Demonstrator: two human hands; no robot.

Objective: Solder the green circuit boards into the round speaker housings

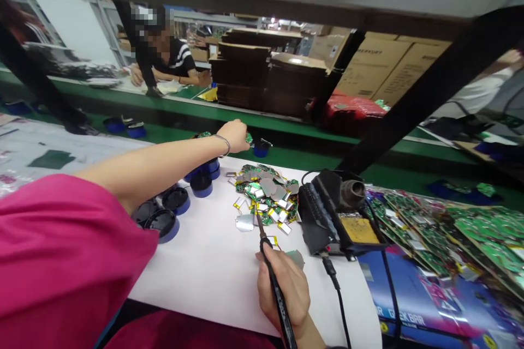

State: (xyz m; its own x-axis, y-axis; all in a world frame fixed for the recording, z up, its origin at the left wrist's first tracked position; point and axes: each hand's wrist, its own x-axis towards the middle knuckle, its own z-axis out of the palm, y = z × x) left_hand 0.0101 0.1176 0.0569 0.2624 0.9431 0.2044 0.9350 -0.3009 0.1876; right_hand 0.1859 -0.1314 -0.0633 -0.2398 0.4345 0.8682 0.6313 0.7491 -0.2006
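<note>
My left hand [235, 136] is stretched over the green conveyor belt, its fingers closed on a small green circuit board [249, 138], most of which they hide. Just right of it on the belt is a blue and black round cup [261, 148]. My right hand [284, 289] grips a soldering iron [275, 283] like a pen, its tip pointing at the near edge of a pile of circuit boards [266, 188]. Small silver battery cells [273, 215] with yellow tape lie among these boards. Below my left forearm, several blue and black round cups [176, 199] stand on the white sheet.
A black soldering station [317, 218] with a yellow sponge [359, 229] stands right of the pile, its cable running toward me. Further right lie panels of green boards [487, 234]. Slanted black posts [426, 92] frame the bench. Across the belt [295, 159] a person [167, 60] sits near stacked cardboard [262, 73].
</note>
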